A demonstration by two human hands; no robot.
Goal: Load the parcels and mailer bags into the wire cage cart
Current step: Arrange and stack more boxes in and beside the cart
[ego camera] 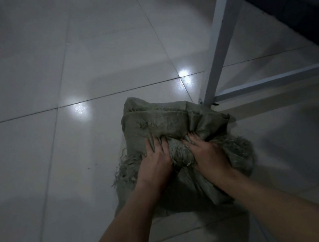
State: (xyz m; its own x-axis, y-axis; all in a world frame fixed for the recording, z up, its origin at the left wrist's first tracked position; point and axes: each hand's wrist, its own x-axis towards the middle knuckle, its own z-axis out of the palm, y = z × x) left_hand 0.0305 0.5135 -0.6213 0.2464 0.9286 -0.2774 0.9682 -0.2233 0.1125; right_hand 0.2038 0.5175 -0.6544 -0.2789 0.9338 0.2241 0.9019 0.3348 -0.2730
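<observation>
A grey-green woven sack (160,120) with frayed edges lies on the tiled floor just below the middle of the view. My left hand (156,157) grips the bunched fabric at its near side, fingers dug into the folds. My right hand (205,151) grips the same bunch right beside it. What the sack contains is hidden. No wire cage cart is in view.
A pale metal frame leg (221,31) rises from the floor just right of the sack, with a horizontal bar (277,80) running right. A dark shelf base (293,7) with yellowish boxes stands at the top right. Glossy floor tiles (43,76) spread to the left.
</observation>
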